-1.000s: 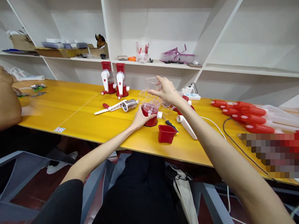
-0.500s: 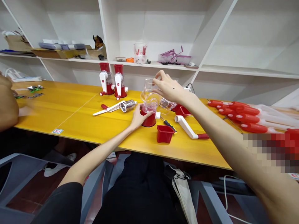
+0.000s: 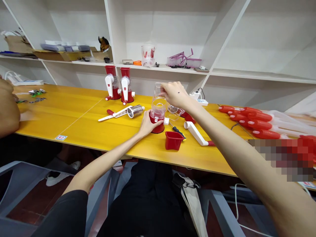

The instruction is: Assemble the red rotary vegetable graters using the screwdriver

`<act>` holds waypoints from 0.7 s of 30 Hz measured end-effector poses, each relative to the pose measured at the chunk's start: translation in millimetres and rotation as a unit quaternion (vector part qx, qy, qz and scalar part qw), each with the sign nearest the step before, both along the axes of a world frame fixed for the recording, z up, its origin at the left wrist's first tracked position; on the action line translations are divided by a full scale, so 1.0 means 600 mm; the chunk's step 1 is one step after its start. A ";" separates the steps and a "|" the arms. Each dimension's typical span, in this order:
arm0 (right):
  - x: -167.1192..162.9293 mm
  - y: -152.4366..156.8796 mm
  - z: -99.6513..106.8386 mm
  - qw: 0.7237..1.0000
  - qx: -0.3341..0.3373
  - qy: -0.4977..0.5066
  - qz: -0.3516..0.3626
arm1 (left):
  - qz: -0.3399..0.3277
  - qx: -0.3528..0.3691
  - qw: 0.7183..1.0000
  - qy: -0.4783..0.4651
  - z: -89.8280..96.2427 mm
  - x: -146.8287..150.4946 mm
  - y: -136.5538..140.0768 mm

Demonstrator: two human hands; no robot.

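Note:
On the yellow table, my left hand is wrapped round the red base of a rotary grater, thumb across its front. Above the base stands a clear plastic housing with an upright chute. My right hand pinches the chute's rim from the right, fingers closed. A white knob sticks out of the base's right side. Close by in front are a red hopper and a screwdriver. To the right lies a white crank handle with a red grip, partly behind my right forearm.
Two assembled rotary graters stand at the back left. A metal grater drum lies beside another white handle. More clear parts sit behind my right hand. Several red-gripped handles are piled at right. Another person's arm is at far left.
The clear housing has turned more upright and sits squarer over the red base. My right hand has shifted slightly and closed on the chute rim. My left hand stays on the base.

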State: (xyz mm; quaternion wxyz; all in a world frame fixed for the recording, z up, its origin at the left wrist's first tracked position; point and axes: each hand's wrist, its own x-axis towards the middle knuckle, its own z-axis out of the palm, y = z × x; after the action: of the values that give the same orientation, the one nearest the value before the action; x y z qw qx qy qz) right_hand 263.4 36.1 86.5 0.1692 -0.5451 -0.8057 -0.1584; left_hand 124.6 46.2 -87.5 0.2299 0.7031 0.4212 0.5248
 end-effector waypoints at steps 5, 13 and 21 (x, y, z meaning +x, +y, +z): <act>-0.013 -0.004 -0.007 1.000 0.009 -0.012 -0.020 | 0.006 0.001 1.000 0.007 0.001 -0.002 -0.003; -0.023 -0.024 -0.008 1.000 0.015 -0.025 -0.012 | 0.045 -0.010 0.999 0.013 0.016 0.015 -0.010; 0.031 -0.186 -0.087 0.998 0.031 0.046 0.027 | -0.053 0.029 0.997 0.040 0.043 -0.041 0.008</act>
State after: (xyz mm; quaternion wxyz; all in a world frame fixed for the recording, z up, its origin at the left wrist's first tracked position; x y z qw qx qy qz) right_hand 281.8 -75.7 34.4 0.2273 -0.5246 -0.8060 -0.1533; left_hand 100.1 51.0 -61.9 0.2199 0.7513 0.3773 0.4948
